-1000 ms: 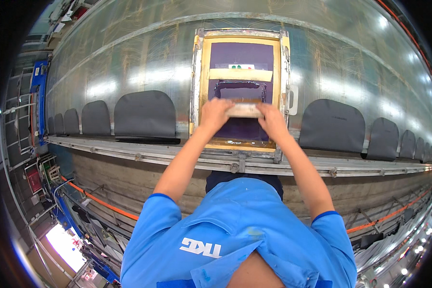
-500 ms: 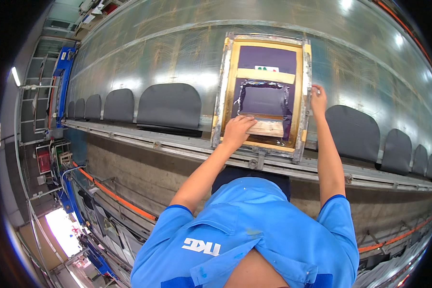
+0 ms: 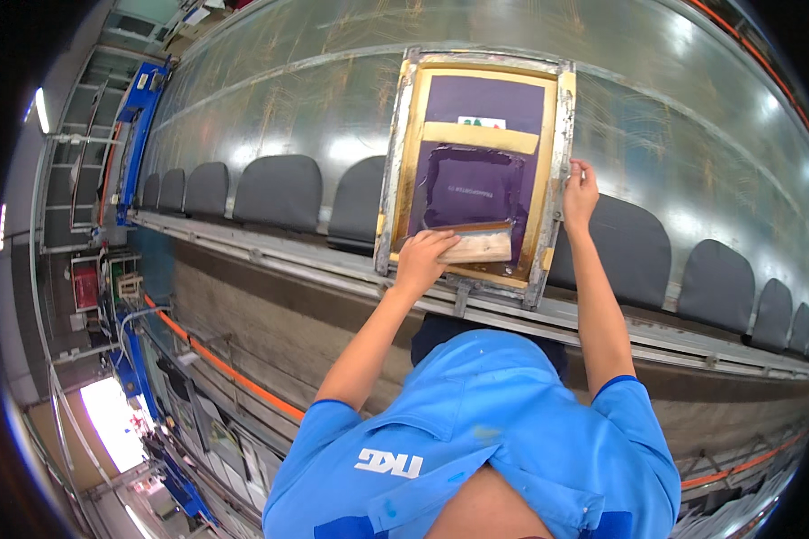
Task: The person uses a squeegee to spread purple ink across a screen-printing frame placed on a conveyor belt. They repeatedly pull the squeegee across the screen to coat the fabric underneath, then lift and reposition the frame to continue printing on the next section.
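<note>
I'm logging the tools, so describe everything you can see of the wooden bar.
The wooden bar is a pale, straight-edged block, longer than it is wide, with a darker brownish strip along its far side. It lies roughly crosswise inside the near end of the frame. The left hand touches its left end, covering part of it; no hand touches the right end. Its underside is hidden.

Bright, even light fills the scene. White glare streaks the metal tabletop (image 3: 270,99), a tube lamp (image 3: 41,110) glows at left, and the lower-left opening (image 3: 115,427) blows out; straight edges bow toward a black rim.
</note>
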Motion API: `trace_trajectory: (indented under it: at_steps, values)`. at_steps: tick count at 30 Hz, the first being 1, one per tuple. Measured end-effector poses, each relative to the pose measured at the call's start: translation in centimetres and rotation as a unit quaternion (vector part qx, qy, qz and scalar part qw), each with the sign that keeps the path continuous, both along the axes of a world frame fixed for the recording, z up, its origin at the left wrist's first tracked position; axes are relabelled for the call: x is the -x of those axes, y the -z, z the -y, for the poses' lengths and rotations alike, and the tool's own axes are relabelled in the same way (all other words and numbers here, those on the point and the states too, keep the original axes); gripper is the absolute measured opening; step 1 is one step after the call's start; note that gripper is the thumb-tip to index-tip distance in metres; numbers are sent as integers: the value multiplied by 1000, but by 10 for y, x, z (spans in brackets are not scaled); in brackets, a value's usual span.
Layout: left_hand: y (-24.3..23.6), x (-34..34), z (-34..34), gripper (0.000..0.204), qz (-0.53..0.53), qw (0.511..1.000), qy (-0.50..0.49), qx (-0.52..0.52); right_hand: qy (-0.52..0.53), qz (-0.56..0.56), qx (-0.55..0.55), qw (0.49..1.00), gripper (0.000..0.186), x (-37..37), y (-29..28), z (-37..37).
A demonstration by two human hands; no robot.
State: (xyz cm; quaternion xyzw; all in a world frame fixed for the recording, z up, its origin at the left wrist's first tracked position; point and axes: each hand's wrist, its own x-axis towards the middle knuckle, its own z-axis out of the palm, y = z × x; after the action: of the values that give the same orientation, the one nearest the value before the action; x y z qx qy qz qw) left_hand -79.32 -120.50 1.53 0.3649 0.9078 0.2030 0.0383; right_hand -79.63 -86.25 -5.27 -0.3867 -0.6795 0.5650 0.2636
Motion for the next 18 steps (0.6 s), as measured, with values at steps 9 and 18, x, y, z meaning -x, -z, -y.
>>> trace_trajectory:
  at_steps: [9, 18]
  values:
    - [-38, 100, 129, 63, -23, 999, 26, 27, -14, 28, -32, 999, 28, 97, -39, 117]
    - [-34, 106, 164, 59, -39, 992, 113, 35, -62, 166, -59, 982, 31, 93, -53, 110]
